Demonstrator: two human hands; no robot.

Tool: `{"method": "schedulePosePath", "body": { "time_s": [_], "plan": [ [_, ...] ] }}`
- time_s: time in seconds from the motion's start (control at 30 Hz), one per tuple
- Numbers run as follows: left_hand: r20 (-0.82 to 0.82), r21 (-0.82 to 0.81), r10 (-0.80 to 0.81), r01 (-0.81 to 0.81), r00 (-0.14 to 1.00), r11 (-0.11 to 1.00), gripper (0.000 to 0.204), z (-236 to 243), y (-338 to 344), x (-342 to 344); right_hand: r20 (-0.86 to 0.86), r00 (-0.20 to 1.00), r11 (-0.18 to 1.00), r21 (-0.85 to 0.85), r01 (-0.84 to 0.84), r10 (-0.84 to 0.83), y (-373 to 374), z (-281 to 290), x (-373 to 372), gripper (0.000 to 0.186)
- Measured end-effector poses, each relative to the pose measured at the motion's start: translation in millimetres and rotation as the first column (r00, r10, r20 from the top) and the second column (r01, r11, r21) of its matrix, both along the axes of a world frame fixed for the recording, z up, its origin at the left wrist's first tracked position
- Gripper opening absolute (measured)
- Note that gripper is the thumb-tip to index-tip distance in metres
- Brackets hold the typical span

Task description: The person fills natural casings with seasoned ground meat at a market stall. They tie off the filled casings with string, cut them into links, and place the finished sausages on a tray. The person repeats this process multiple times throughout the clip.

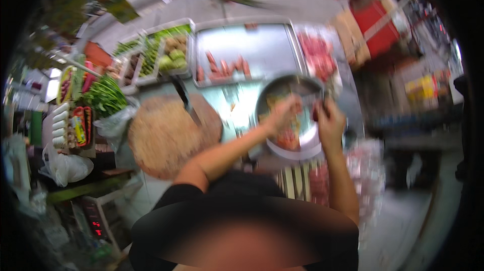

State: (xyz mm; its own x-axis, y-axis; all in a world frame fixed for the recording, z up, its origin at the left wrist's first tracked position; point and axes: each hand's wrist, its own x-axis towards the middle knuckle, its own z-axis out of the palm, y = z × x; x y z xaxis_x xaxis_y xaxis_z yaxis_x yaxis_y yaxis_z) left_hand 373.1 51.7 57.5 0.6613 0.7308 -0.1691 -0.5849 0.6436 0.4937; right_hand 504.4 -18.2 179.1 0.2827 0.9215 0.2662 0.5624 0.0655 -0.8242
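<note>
Both my hands are over a round metal bowl [261,100] that stands at the right of the work table. My left hand [283,114] is closed in a pinch, and blur hides what is in its fingers. Just to its right, my right hand [330,121] is closed on a small dark red piece [316,110] that looks like meat. Below the hands, an orange-red, patterned thing [288,137] lies in the bowl, too smeared to name. Behind the bowl, several short reddish sausages [222,67] lie along the near side of a wide metal tray [252,39].
A round wooden chopping board [161,135] is on the left, with a cleaver [185,100] on it. Trays of green vegetables [176,59] stand behind. Leafy greens [106,94] and eggs [60,125] sit further left. Raw meat [318,56] lies right of the tray.
</note>
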Motion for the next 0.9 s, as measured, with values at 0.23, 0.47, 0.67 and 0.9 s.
{"method": "schedulePosePath", "body": {
  "time_s": [0.23,0.47,0.67,0.9],
  "plan": [
    [-0.362,0.845,0.427,0.098,0.828,0.526,0.020,12,-4,-13,-0.877,0.444,0.969,-0.237,-0.066,-0.184,-1,-16,20,0.025],
    [-0.357,0.891,0.505,0.125,0.786,0.436,0.020,3,-6,-14,-0.950,0.241,0.975,-0.216,-0.045,-0.199,-5,-63,41,0.023],
    [-0.320,0.719,0.384,-0.041,0.866,0.693,0.026,-15,5,-17,-0.595,0.603,0.814,-0.557,0.169,-0.532,4,-182,58,0.020],
    [-0.285,0.637,0.506,-0.233,0.814,0.734,0.035,2,10,-36,-0.012,0.970,0.639,-0.754,0.151,-0.243,2,-260,38,0.024]
  ]
}}
